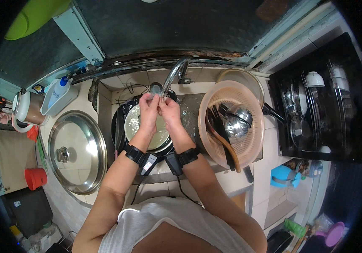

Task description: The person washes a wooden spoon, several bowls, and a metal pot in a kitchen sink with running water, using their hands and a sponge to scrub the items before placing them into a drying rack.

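My left hand point(148, 109) and my right hand point(170, 110) meet just under the spout of a chrome faucet point(172, 71). Between their fingertips is a small clear item point(162, 95); its kind is hard to tell amid the water and glare. A grey round piece point(156, 88) shows just beyond my left fingers, and I cannot tell whether it belongs to the same item. Below my wrists, a pale round basin point(132, 123) of cloudy water sits inside the sink point(189, 106). Dark cookware point(117, 126) lies partly hidden to its left.
A peach plastic colander point(204, 139) at the right holds steel ware, black utensils and a wooden-handled tool point(220, 140). Behind it leans a pan or lid with a black handle point(272, 112). A large glass lid point(76, 139) lies left. A dish cabinet point(323, 95) stands right.
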Available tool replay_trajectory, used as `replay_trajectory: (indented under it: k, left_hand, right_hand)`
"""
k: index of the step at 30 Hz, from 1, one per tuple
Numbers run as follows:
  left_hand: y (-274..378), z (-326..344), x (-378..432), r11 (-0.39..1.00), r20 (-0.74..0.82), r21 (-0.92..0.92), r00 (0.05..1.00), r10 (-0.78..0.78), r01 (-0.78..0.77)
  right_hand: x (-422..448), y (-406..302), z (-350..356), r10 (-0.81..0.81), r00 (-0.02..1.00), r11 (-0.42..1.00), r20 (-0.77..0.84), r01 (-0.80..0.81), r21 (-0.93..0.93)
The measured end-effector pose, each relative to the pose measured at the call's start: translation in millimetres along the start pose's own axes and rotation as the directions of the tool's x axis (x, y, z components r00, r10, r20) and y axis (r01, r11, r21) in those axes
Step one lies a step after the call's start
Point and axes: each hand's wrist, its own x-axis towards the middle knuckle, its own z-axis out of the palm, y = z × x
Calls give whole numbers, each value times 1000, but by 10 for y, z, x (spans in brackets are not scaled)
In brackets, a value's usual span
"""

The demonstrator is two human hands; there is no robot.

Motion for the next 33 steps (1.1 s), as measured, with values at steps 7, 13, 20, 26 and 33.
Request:
replay_trajectory:
  k: [7, 13, 20, 26, 33]
  left_hand:
    - [-37, -273, 321, 937, 338, -149, 907, -252, 316]
    - [-22, -428, 457, 920, 241, -203, 927, -286, 336]
    - [-183, -531, 198, 920, 297, -182, 911, -285, 347]
    - [-131, -699, 93, 891, 293, -135, 876, -383, 434]
    - [-206, -982, 96, 886, 190, 19, 869, -457, 463]
  right_hand:
    - [-107, 10, 2, -100, 994, 995, 33, 99, 32]
    - [-456, 139, -204, -132, 987, 973, 93, 147, -176]
    - [-826, 9, -321, -296, 942, 710, 161, 329, -622]
    - [-1405, -611, -355, -523, 802, 408, 290, 534, -741]
    - [-1778, -1509, -711, -690, 675, 200, 262, 525, -827]
